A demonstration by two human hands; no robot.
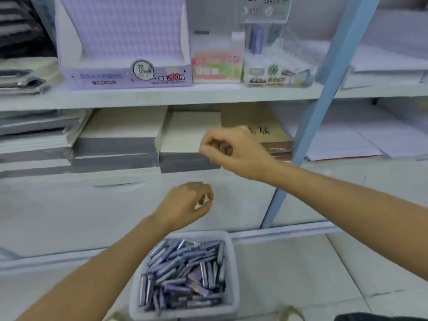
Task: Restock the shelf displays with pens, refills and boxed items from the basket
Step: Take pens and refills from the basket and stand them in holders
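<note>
Above the basket point(199, 234) of refills point(183, 274) my left hand point(185, 202) hangs loosely curled, empty — poised to scoop, I judge. My right hand point(231, 149) is curled — holding anything, I cannot tell.

The upper shelf point(162, 98) carries a purple display box point(125, 75); just right of that box stands a pink-and-green box point(216, 68), then a clear display case point(275, 72); left of it lie dark flat packets point(20, 82). Below the purple box, the lower shelf point(139, 179) bears grey-edged paper stacks point(120, 144) and, further right, a brown packet point(261, 133); well below it, 1 white basket point(228, 274) sits on the tiled floor point(301, 274).
</note>
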